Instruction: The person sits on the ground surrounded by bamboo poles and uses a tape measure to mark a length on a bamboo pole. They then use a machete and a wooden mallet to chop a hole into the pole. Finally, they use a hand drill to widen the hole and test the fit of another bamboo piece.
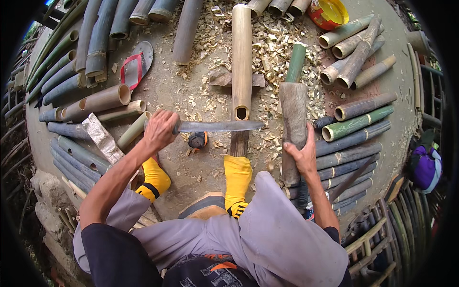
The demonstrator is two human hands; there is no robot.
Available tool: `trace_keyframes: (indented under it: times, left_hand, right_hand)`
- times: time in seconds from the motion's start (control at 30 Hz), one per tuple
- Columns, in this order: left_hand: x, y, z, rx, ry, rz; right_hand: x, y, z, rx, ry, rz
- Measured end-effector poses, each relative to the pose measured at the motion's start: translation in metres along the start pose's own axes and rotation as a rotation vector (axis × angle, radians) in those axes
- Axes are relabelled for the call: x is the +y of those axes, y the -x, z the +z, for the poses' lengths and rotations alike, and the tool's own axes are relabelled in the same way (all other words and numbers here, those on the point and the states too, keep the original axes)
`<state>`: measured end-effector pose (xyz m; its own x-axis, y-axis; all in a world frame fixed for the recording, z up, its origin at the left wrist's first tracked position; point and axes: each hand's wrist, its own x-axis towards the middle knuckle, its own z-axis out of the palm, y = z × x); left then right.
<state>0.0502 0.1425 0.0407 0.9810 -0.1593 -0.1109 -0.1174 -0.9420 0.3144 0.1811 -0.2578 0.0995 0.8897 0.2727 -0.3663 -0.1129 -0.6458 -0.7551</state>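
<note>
My left hand [162, 130] is wrapped around the handle of a machete [220, 126]. Its blade points right, crossing over a pale bamboo tube [242, 57] just below a dark hole cut in the tube's wall. The tube runs away from me over a wood block [221, 79], and my yellow-socked foot [237, 172] is at its near end. On the right, my right hand [303, 154] grips a thick wooden mallet [293, 110], thumb across its front. Beyond the mallet's wide end lies a green bamboo piece [296, 62].
Wood chips [272, 52] litter the ground around the tube. A small black-and-orange object [197, 140] lies left of it. Bamboo pieces [354, 158] line the right, more bamboo [103, 103] the left. A flip-flop [137, 67] and a yellow-red container [329, 13] lie farther off.
</note>
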Motion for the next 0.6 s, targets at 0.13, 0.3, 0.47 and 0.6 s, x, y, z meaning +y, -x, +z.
trace_keyframes:
  times: [0.13, 0.3, 0.47, 0.6]
  left_hand:
    - [-0.013, -0.009, -0.003, -0.165, -0.019, -0.044]
    - [-0.021, -0.012, -0.014, -0.215, -0.008, -0.017]
    - [-0.025, -0.012, -0.021, -0.28, -0.019, -0.023]
    - [-0.03, -0.014, -0.021, -0.326, -0.004, -0.025]
  right_hand:
    - [-0.007, 0.016, 0.012, 0.002, -0.028, 0.12]
    - [-0.009, 0.017, 0.011, -0.085, 0.05, 0.09]
    - [-0.014, 0.025, 0.013, -0.1, 0.17, -0.179]
    - [0.001, 0.024, 0.012, -0.286, 0.166, -0.712]
